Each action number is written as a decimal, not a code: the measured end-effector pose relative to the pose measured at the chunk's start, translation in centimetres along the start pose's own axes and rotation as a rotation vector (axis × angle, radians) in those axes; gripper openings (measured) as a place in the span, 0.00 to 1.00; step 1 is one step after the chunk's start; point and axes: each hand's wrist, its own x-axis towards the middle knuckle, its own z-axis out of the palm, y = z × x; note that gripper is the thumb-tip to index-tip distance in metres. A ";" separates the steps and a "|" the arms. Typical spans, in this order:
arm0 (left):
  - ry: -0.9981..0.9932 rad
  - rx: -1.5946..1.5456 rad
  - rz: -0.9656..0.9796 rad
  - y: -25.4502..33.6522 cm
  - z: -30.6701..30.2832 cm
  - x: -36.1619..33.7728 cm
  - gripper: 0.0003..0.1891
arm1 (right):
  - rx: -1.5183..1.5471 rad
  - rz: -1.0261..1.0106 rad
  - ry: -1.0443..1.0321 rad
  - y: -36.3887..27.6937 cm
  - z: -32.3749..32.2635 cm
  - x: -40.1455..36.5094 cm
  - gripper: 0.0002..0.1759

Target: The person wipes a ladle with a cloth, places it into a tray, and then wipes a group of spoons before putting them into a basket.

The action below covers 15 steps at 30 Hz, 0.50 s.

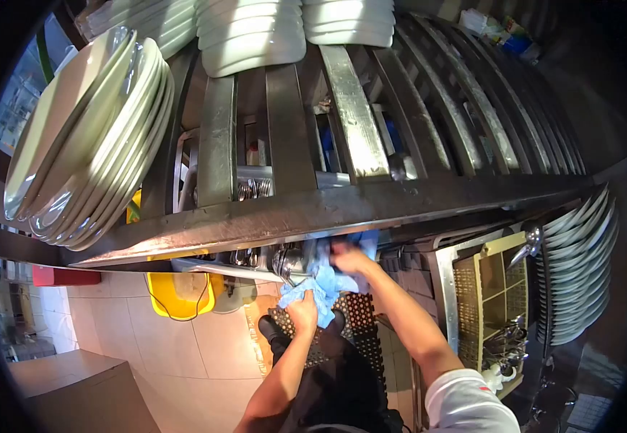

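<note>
My left hand [302,312] is closed round a light blue cloth [320,289], below the front edge of the slatted metal shelf [328,209]. Just to its right, my right hand [349,258] reaches in under that edge at the cloth's upper part; its fingers are blurred and partly hidden. Metal utensils [284,261] lie beside the cloth, in a tray under the shelf. What my right hand holds, if anything, cannot be made out.
Stacked white plates [97,144] lean on the shelf's left; more white dishes [252,36] stand at the back. A yellow bucket [176,296] is on the floor. At right are a cutlery rack [497,289] and a tall plate stack [577,267].
</note>
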 end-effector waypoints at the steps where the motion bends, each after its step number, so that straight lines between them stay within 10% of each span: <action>1: 0.005 -0.013 0.001 0.6 0.3 0.1 0.18 | -0.083 -0.133 -0.125 1.5 0.2 0.1 0.25; 3: 0.019 -0.108 0.001 1.2 -0.1 -0.3 0.22 | -0.098 0.193 0.381 -1.4 -1.2 -1.8 0.23; 6: -0.064 0.190 -0.098 -0.4 0.5 0.3 0.24 | -0.230 -0.109 0.545 5.0 1.3 6.6 0.24; 9: 0.250 -0.037 0.403 -0.1 0.9 0.6 0.23 | -0.341 -0.267 0.688 3.7 3.1 9.5 0.24; 10: -0.022 0.261 0.101 -1.2 0.9 0.5 0.19 | -0.364 -0.306 0.723 3.2 2.7 10.3 0.24; 15: -0.051 -0.160 0.162 1.0 -0.5 0.7 0.11 | -0.477 -0.383 0.760 2.5 -1.8 8.7 0.25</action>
